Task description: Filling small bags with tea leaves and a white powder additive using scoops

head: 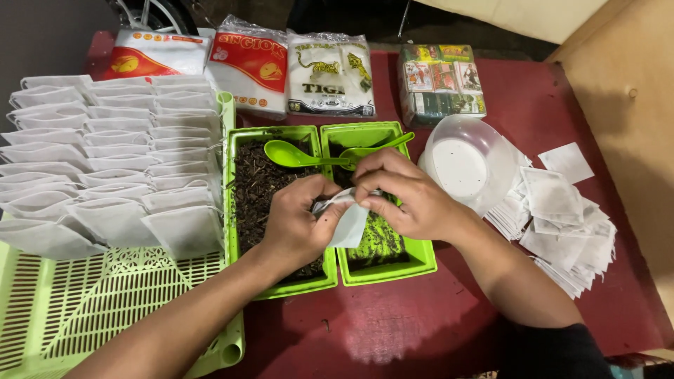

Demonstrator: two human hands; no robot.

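Both hands meet over the two green trays: the left hand (298, 217) pinches the upper edge of a small white filter bag (349, 221) between thumb and fingers, and the right hand (404, 196) pinches the same edge from the other side, fingers curled tight on the paper. The bag hangs down from that shared grip, its long axis running toward the person, its lower end over the right tray (421, 260), which holds a thin layer of dark loose tea. The left tray (242, 140), fuller, lies under the left wrist. Two green spoons (298, 154) rest across the trays just beyond the knuckles, the nearer handle closest to the right hand. Filled bags (105, 168) lie in rows on a slatted green rack (84, 302) to the left; flat empty bags (562, 217) are piled to the right beside a clear plastic bowl (467, 161).
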